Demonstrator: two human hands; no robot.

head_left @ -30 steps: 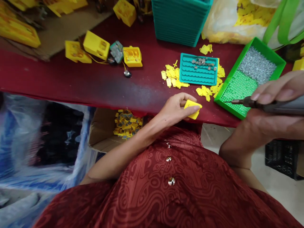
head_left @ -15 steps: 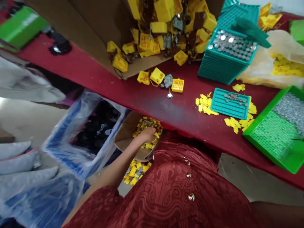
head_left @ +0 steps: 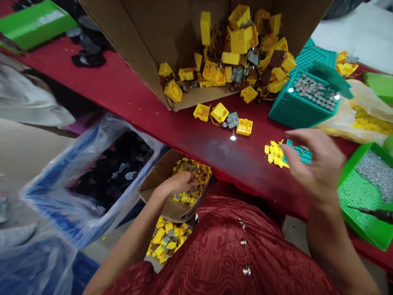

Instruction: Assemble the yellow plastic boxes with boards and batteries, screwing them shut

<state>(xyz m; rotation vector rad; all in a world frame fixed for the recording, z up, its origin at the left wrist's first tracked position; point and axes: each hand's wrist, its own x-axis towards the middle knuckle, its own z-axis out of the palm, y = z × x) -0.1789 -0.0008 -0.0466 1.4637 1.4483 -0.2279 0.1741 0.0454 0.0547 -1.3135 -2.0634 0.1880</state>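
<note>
My left hand is down in a cardboard box below the table edge, over a heap of small yellow and grey parts. Its fingers are curled together, and whatever they hold cannot be made out. My right hand hovers above the table, thumb and fingers apart with nothing between them. Beneath it, partly hidden, lies a teal tray with a few small round metal pieces. Small flat yellow pieces are scattered beside that tray.
A large cardboard box of yellow housings stands on the red table. Stacked teal trays hold round metal cells. A green basket contains screws and a screwdriver. A plastic-lined blue bin stands left.
My right hand has come into view over the teal tray. My left hand stays in the box, slightly lower and further left in the picture. The camera view has shifted.
</note>
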